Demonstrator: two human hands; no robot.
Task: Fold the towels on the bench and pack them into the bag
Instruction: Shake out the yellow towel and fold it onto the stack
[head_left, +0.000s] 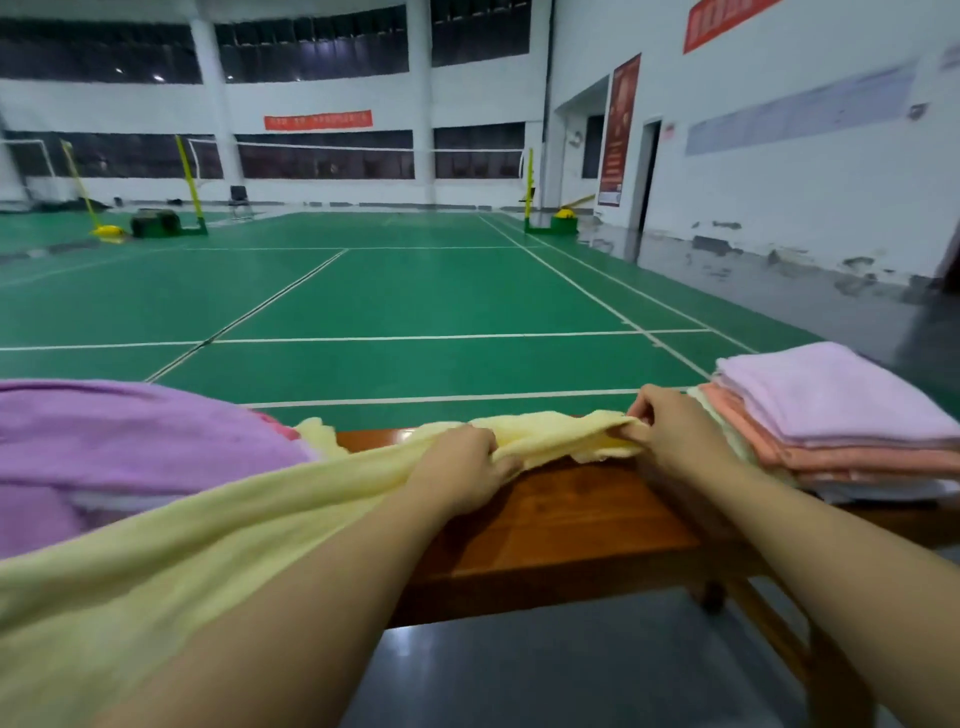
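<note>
Both hands grip one yellow towel (218, 525) above a wooden bench (561, 525). The left hand (460, 470) is closed over a bunched part of the cloth, fingers curled down into it, and the right hand (670, 428) pinches the towel's far end between thumb and fingertips, so a short twisted length of cloth is drawn between the two. From the left hand the rest of the towel falls away to the left and toward the person in a broad, loose sheet that covers the near left part of the bench and runs out of view at the lower left. Just beyond that sheet, to the left of the left hand, lies an unfolded purple towel (119, 441) in a rumpled heap, with a bit of pink cloth showing at its edge. Immediately right of the right hand, touching or nearly touching its knuckles, sits a stack of folded towels (841, 431): a lilac one on top, salmon ones beneath, white at the bottom. Beyond both hands stretches a green court floor (415, 296) with white lines; far nets (332, 150) hang on yellow posts.
</note>
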